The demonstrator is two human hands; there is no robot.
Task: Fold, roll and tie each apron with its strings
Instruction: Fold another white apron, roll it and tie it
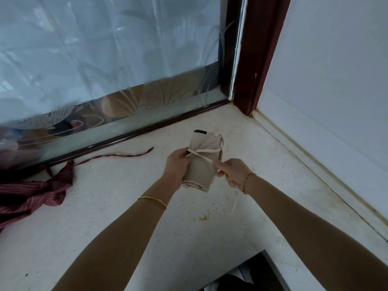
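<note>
Beige apron, already folded and rolled into a short fat bundle, held just above the pale counter near mid-view. Looks light and soft, limp cloth with no stiffness of its own, so likely to spring loose from the roll on any slackening of grip; probably not slippery, a matte weave with decent purchase. Best held around the middle of the roll, right at the crossing of the string, pinning the layers during tightening. Thin flat pale tape, wrapped across the upper part of the bundle and crossed at its 9 o'clock edge. Left hand curled round the roll from 9 o'clock, thumb pressing at the crossing. Right hand at 4 o'clock of the bundle, pinching a free end of the string between thumb and forefinger, line drawn taut, other fingers loosely curled. Tying step in hand by the look of it, knot not yet finished. Counted: two aprons, one beige in the hands, one maroon striped apron crumpled and unrolled at 9 o'clock, well apart, with one long tie trailing across the counter and ending short of the bundle at about 10 o'clock; two hands; one gold bangle on the left wrist, one chain bracelet on the right. Farther out, frosted glass pane at 11 o'clock, dark red frame at 1 o'clock, white wall at 3 o'clock, one small brown stain at 6 o'clock.
</note>
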